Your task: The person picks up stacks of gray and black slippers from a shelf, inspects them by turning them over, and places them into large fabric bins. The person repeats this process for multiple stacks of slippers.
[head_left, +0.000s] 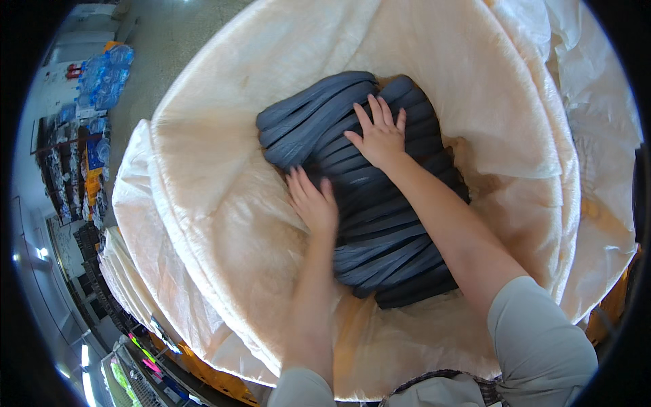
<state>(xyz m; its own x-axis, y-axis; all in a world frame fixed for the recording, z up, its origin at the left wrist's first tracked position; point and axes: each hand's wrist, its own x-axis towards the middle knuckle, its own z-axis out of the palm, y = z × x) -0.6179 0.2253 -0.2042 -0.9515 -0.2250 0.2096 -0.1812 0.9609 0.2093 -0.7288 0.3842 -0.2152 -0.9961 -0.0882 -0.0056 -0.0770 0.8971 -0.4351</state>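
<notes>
Dark grey, flattened rolls of soft material (380, 227) lie packed side by side inside a large cream fabric sack (230, 224) with its mouth spread wide. What the rolls are made into cannot be told. My right hand (381, 139) rests on top of the far rolls, its fingers spread, gripping nothing. Beside the left edge of the stack is my left hand (313, 203), slightly blurred, with its fingers stretched out along the rolls. Both forearms reach in over the near rim of the sack. Whatever lies beneath the top rolls is hidden.
Folds of the sack's outer cloth (603, 136) hang at the right. Beyond the sack at far left, blue-tinted clear plastic bottles (108, 74) stand bundled on the floor. A loaded shelf (71, 166) is nearer, and cream cloth (129, 285) lies at the lower left.
</notes>
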